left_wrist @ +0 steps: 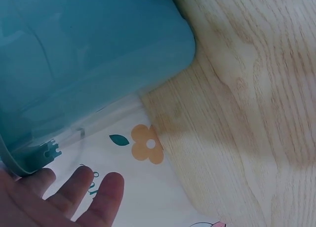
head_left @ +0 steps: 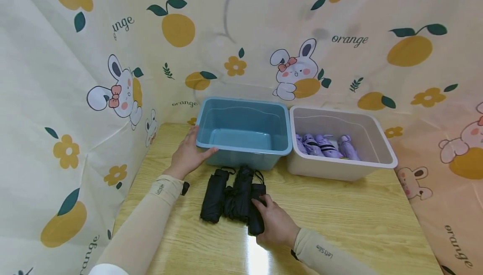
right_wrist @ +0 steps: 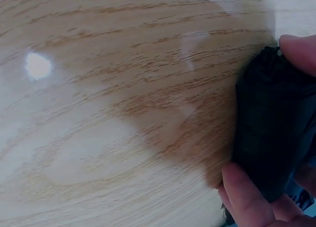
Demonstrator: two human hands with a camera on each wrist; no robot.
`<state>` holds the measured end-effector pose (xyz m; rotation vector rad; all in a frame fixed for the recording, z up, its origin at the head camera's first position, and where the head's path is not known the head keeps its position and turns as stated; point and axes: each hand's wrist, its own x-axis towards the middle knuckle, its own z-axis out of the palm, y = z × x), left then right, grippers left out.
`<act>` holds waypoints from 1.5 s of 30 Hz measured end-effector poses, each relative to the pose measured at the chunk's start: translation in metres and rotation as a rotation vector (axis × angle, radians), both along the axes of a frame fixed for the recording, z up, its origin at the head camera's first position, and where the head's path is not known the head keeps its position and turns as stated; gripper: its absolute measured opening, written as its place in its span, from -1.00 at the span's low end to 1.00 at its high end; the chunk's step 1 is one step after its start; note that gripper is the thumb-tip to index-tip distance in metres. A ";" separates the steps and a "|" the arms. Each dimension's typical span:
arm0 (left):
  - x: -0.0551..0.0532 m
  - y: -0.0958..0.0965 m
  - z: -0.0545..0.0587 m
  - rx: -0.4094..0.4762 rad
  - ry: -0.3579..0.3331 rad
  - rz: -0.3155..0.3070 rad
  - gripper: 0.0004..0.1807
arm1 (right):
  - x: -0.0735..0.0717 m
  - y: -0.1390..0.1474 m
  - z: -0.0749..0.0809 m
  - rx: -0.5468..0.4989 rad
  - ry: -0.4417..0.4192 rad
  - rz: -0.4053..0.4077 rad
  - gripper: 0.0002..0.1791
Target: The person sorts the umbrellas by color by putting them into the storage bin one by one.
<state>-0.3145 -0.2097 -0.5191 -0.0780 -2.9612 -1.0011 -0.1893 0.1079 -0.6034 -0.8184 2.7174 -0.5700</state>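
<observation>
Three black folded umbrellas lie side by side on the wooden table in front of the blue bin (head_left: 241, 157). My right hand (head_left: 277, 220) grips the rightmost umbrella (head_left: 256, 220), fingers and thumb at its sides. In the right wrist view that umbrella (right_wrist: 271, 123) sits between thumb and fingertips. The left umbrella (head_left: 214, 197) and the bulkier, looser middle umbrella (head_left: 239, 195) lie just left of it. My left hand (head_left: 188, 153) rests at the bin's front left corner, thumb over the front rim. Its extended fingers (left_wrist: 106, 197) show below the rim in the left wrist view.
A beige bin (head_left: 328, 168) stands right beside the blue one, with several purple wrapped bundles (head_left: 320, 145) inside, some with dark bands. Patterned cloth (head_left: 241, 53) hangs behind and along both sides of the table (head_left: 320, 203). The blue bin's floor shows bare.
</observation>
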 end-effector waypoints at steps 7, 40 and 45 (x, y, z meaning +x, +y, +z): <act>0.000 0.002 -0.001 0.000 -0.010 0.001 0.22 | 0.000 0.004 0.000 0.004 0.005 -0.003 0.18; -0.001 -0.001 0.001 0.004 -0.010 0.003 0.22 | -0.003 0.005 0.002 0.025 -0.014 0.031 0.16; -0.001 0.000 0.001 0.009 -0.005 -0.003 0.22 | -0.002 0.006 0.003 0.041 0.022 0.038 0.13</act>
